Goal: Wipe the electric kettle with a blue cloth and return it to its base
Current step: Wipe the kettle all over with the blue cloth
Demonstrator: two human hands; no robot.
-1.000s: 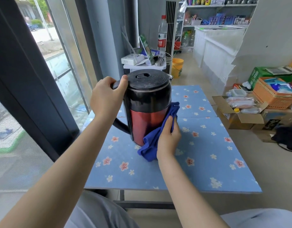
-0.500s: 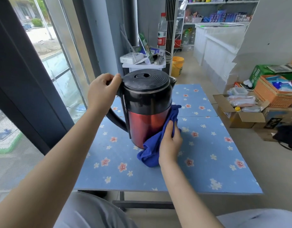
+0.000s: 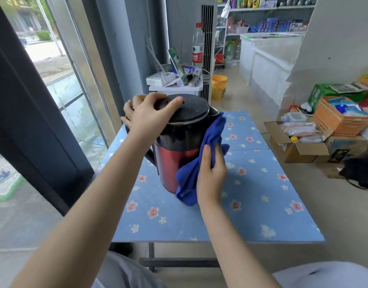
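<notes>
A red and black electric kettle (image 3: 174,161) stands upright on the blue flowered table (image 3: 251,204), with its black handle to the left. My left hand (image 3: 146,115) lies on top of its ribbed black lid, thumb stretched toward the middle and fingers over the left rim. My right hand (image 3: 212,173) presses a blue cloth (image 3: 204,161) against the kettle's right side; the cloth reaches from near the spout down to the tabletop. The kettle's base is not in sight.
A dark window frame (image 3: 33,121) runs along the left. Behind the table stands a white stand (image 3: 174,86) with boxes and a water bottle (image 3: 198,48). On the floor at the right are cardboard boxes (image 3: 299,146) and an orange basket (image 3: 341,121).
My left hand has shifted from the handle's top onto the lid. My right hand has slid the cloth higher along the kettle's right side.
</notes>
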